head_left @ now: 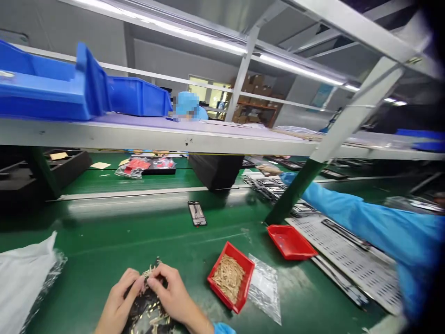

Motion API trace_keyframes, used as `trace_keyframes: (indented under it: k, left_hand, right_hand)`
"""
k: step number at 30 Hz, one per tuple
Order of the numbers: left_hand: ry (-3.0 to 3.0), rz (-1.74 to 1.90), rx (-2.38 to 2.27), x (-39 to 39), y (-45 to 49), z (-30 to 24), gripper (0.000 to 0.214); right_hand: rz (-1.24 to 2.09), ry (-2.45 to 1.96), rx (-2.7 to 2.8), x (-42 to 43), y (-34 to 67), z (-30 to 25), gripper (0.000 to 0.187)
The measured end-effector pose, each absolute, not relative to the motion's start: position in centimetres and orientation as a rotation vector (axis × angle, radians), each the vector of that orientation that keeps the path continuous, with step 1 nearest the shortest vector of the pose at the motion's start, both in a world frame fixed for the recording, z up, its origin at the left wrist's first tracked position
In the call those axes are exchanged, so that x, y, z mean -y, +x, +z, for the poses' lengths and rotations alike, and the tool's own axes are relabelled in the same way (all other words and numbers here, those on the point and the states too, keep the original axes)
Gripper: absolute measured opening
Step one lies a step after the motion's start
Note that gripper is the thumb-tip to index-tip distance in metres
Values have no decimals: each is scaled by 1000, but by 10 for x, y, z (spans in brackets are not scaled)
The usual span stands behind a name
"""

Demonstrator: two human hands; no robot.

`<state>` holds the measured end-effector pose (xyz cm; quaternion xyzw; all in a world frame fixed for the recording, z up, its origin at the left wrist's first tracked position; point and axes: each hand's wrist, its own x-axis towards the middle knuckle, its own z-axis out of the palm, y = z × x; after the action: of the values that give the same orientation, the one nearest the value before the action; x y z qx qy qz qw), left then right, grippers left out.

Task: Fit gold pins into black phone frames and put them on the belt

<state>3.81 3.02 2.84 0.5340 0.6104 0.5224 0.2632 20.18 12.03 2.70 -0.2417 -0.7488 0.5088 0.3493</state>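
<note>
Fingering pale strips at seven o'clock over a dark pile, the left hand and right hand each hold a nearly closed grip on them, seemingly a piece-by-piece step whose next move calls for delicate fingertip control.

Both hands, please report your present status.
Left hand and right hand close together, pinching small pale pieces. Dark, gold-flecked pile below. Red tray beside right hand, not blocking.
</note>
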Motion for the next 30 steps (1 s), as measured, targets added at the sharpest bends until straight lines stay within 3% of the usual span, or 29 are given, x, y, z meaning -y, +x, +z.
trace_keyframes:
  k: [8, 11, 18, 25, 30]
  left_hand:
    - [1221, 1355, -1654, -22, 24, -4, 63]
    - [1194, 1392, -1661, -26, 22, -19, 50]
    - [1302, 1441, -1420, -21, 43, -15, 52]
    - [955, 1605, -1321, -25, 58, 15, 66]
    - [841, 1737, -1523, -24, 35, 10, 79]
  right_hand:
    - [1485, -651, 1883, -118, 204, 27, 13]
    - [1498, -669, 1861, -118, 204, 25, 20]
    - [1460, -621, 1843, -118, 204, 11, 45]
    - [1152, -631, 1960, -105, 202, 7, 34]
    - [586, -871, 1932, -110, 262, 21, 28]
